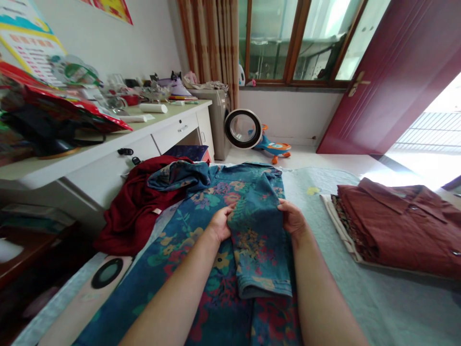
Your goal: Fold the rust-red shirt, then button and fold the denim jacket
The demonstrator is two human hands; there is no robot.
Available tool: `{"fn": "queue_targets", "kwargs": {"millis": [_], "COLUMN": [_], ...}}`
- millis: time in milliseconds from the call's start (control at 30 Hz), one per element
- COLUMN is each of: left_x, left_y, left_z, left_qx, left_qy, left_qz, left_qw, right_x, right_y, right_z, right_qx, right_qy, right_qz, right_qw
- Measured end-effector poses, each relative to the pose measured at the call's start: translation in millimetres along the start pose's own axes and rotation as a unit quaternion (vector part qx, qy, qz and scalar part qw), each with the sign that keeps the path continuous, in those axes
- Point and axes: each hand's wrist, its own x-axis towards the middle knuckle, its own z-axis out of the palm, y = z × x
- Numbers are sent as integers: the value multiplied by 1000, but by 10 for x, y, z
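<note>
A blue denim garment with a floral print (187,240) lies spread over the bed in front of me. One of its sleeves (257,235) is folded in over the body, its cuff toward me. My left hand (221,223) pinches the left edge of this sleeve, fingers closed on the cloth. On the opposite edge, my right hand (292,217) grips the same sleeve between thumb and fingers. The other sleeve lies bunched at the far left, on top of a dark red garment (135,226).
Folded clothes with a rust-brown shirt (399,226) on top are stacked at the right on the pale green bed cover (324,288). A cluttered white desk (173,117) runs along the left. Beyond the bed are a washing machine with its door open (216,122) and a blue-orange ride-on toy (273,145).
</note>
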Motion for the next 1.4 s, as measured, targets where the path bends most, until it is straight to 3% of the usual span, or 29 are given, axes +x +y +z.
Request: {"fn": "queue_targets", "kwargs": {"millis": [133,267,333,433,500,533,600,733,800,867,1067,1167,1267,1400], "left_x": [-35,-27,9,86,148,182,248,327,324,301,249,259,286,335], "left_y": [2,63,82,101,115,121,124,78,45,24,67,110,142,153], "left_z": [-41,-112,-139,-125,-83,-60,-23,-15,-32,-50,-82,-96,-121,-142], "left_qx": [9,181,312,515,608,632,633,527,511,540,686,712,692,604], "left_qy": [35,44,72,120,137,137,117,57,55,68,97,83,63,-4], "left_qz": [25,97,151,229,235,227,216,256,269,274,260,251,257,261], "left_qw": [999,978,935,817,746,728,734,808,815,793,673,650,672,753], "right_x": [-14,-49,-60,-46,-16,2,34,58,46,26,-4,2,0,28], "right_y": [-6,-14,-21,-35,-41,-40,-27,22,28,11,-47,-31,-20,12], "right_z": [-66,-145,-181,-211,-209,-202,-179,-130,-123,-135,-225,-241,-238,-263], "right_qx": [45,52,42,41,47,49,40,-15,-26,-13,-2,-73,-123,-126], "right_qy": [12,5,3,27,46,53,62,69,62,57,93,130,128,160], "right_qz": [7,21,31,36,31,27,32,57,54,34,13,44,60,26], "right_qw": [999,998,999,998,997,997,997,996,996,998,996,988,982,979]}}
